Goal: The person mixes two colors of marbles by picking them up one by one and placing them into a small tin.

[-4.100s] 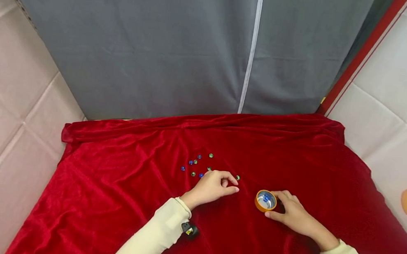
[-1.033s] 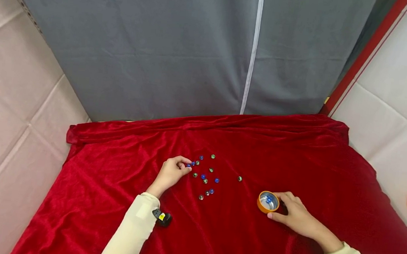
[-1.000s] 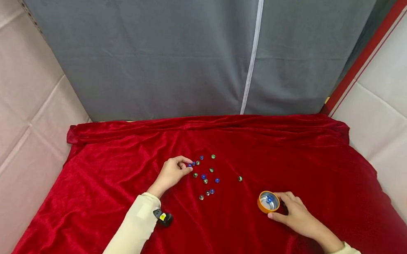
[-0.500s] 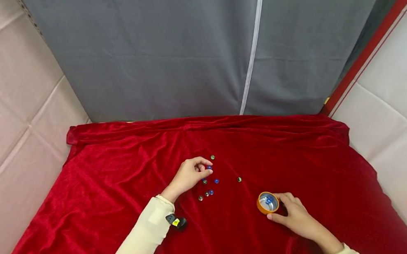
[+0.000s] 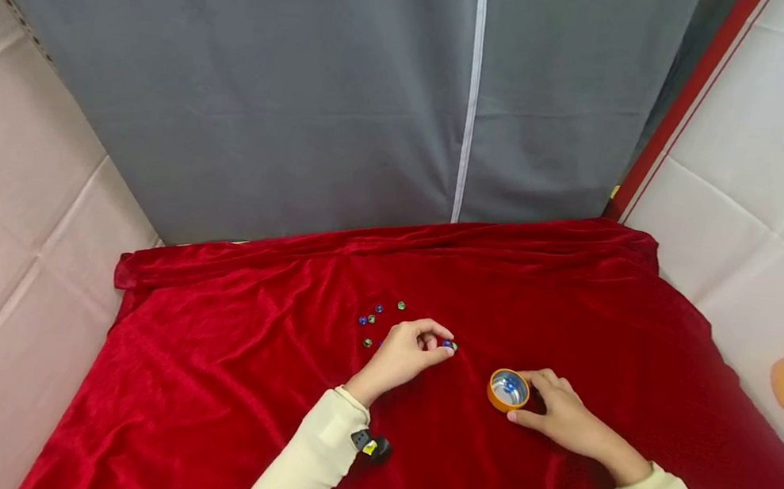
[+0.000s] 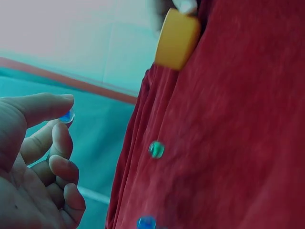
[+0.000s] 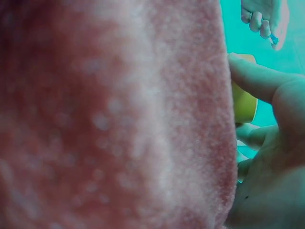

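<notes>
In the head view my left hand [image 5: 403,357] is over the red cloth, thumb and index finger pinching a blue marble [image 6: 66,116] that shows well in the left wrist view. Just beyond those fingertips lies a green marble [image 5: 454,347], partly covered by the held one. My right hand [image 5: 564,415] grips the side of a small round orange tin [image 5: 499,404], silvery inside, with blue marbles [image 5: 510,385] at its bottom. The tin stands upright on the cloth, a short way right of my left hand. In the right wrist view, cloth hides much of the tin.
Left of my left hand several loose marbles lie on the cloth, among them a green one [image 5: 401,305] and blue ones [image 5: 362,320]; the hand hides others. Wrinkled red cloth [image 5: 205,384] covers the table. A grey curtain [image 5: 292,106] hangs behind.
My left hand pinched a blue marble at the left of the group, then carried it right, towards the tin. My right hand has stayed on the tin. The head view has shifted slightly.
</notes>
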The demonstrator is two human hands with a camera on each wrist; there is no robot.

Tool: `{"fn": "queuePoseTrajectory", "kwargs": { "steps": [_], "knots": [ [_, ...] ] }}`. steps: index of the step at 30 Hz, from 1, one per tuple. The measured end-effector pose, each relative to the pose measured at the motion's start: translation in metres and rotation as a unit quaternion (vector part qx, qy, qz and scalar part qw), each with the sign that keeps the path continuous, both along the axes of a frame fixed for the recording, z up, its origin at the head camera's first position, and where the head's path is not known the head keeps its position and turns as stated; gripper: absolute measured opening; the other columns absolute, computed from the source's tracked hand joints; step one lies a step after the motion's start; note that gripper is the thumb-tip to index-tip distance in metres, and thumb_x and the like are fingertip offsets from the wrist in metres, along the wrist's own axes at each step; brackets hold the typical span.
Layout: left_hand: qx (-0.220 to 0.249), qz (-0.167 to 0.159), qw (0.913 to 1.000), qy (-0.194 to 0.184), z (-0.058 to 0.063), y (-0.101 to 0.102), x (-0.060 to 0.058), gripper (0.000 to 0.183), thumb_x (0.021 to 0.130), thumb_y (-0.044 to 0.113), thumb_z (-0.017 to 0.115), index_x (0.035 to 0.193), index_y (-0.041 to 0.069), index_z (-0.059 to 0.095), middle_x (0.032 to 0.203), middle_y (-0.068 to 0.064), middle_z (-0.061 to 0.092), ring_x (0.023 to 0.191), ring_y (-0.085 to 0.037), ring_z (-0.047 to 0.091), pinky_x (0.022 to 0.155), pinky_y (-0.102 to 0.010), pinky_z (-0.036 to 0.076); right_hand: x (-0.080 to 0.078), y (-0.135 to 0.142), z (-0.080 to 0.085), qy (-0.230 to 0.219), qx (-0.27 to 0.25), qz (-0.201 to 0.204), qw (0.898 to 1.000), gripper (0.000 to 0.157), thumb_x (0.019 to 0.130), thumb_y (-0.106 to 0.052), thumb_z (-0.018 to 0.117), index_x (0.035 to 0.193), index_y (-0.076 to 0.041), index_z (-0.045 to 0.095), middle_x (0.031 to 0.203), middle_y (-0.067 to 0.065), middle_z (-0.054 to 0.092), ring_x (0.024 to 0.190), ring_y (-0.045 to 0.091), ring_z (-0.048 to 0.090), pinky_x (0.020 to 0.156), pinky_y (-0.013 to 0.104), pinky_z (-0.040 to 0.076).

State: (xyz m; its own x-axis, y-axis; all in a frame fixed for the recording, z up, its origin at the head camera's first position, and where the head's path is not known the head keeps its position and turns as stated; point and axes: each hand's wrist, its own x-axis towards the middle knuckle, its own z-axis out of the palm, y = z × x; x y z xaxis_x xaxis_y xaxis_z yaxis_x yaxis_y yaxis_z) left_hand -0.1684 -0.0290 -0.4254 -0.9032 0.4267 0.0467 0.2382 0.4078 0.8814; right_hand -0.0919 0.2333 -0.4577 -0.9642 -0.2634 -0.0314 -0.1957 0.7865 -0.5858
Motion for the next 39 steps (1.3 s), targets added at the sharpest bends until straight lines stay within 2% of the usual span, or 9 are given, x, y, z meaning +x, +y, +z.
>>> {"fn": "queuePoseTrajectory", "kwargs": {
  "steps": [9, 12, 17, 23, 30, 39],
  "knots": [
    [-0.018, -0.055, 0.9982, 0.013, 0.002, 0.031, 0.011, 0.02, 0.081, 0.023, 0.069, 0.098, 0.012, 0.069, 0.064, 0.004, 0.053, 0.051, -0.002, 0.041, 0.048, -0.016, 0.036, 0.001, -0.002, 0.001, -0.01, -0.004, -0.002, 1.0, 0.06, 0.074, -0.044, 0.072, 0.12, -0.01, 0.055, 0.107, 0.005, 0.053, 0.094, 0.018, 0.043, 0.077, 0.035, 0.037],
    [-0.037, -0.058, 0.9973, 0.026, 0.002, 0.042, 0.012, 0.018, 0.082, 0.024, 0.069, 0.097, 0.015, 0.069, 0.065, 0.006, 0.053, 0.05, -0.002, 0.04, 0.047, -0.016, 0.036, 0.0, -0.002, 0.002, -0.006, -0.002, -0.001, 1.0, 0.059, 0.074, -0.043, 0.073, 0.12, -0.01, 0.055, 0.107, 0.006, 0.053, 0.094, 0.019, 0.043, 0.077, 0.035, 0.037],
    [-0.055, -0.049, 0.9966, 0.038, -0.007, 0.054, 0.013, 0.016, 0.081, 0.028, 0.069, 0.095, 0.02, 0.07, 0.069, 0.007, 0.053, 0.055, -0.002, 0.04, 0.049, -0.016, 0.035, -0.004, -0.003, 0.003, -0.015, -0.005, 0.005, 1.0, 0.06, 0.075, -0.044, 0.071, 0.12, -0.01, 0.054, 0.11, 0.008, 0.052, 0.095, 0.02, 0.043, 0.077, 0.035, 0.036],
    [-0.061, -0.044, 0.997, 0.02, -0.016, 0.06, 0.016, 0.016, 0.081, 0.027, 0.07, 0.094, 0.019, 0.07, 0.068, 0.007, 0.05, 0.057, -0.002, 0.04, 0.05, -0.015, 0.035, -0.004, -0.004, 0.003, -0.031, -0.002, 0.005, 0.999, 0.061, 0.076, -0.046, 0.069, 0.121, -0.009, 0.053, 0.112, 0.008, 0.051, 0.096, 0.019, 0.042, 0.078, 0.035, 0.037],
    [-0.074, -0.041, 0.996, 0.029, -0.023, 0.065, 0.016, 0.016, 0.08, 0.027, 0.07, 0.095, 0.019, 0.071, 0.062, 0.006, 0.043, 0.05, -0.003, 0.038, 0.045, -0.017, 0.032, -0.003, -0.003, 0.001, -0.033, 0.005, 0.001, 0.999, 0.061, 0.077, -0.046, 0.069, 0.123, -0.009, 0.052, 0.111, 0.007, 0.051, 0.096, 0.019, 0.042, 0.079, 0.035, 0.036],
    [-0.068, -0.071, 0.9949, 0.022, -0.025, 0.067, 0.018, 0.023, 0.08, 0.027, 0.071, 0.102, 0.02, 0.069, 0.067, 0.007, 0.046, 0.054, -0.001, 0.039, 0.048, -0.016, 0.035, -0.001, 0.0, 0.002, -0.024, 0.005, 0.007, 1.0, 0.061, 0.077, -0.047, 0.069, 0.121, -0.009, 0.052, 0.11, 0.007, 0.051, 0.095, 0.02, 0.042, 0.077, 0.036, 0.037]
  ]
}}
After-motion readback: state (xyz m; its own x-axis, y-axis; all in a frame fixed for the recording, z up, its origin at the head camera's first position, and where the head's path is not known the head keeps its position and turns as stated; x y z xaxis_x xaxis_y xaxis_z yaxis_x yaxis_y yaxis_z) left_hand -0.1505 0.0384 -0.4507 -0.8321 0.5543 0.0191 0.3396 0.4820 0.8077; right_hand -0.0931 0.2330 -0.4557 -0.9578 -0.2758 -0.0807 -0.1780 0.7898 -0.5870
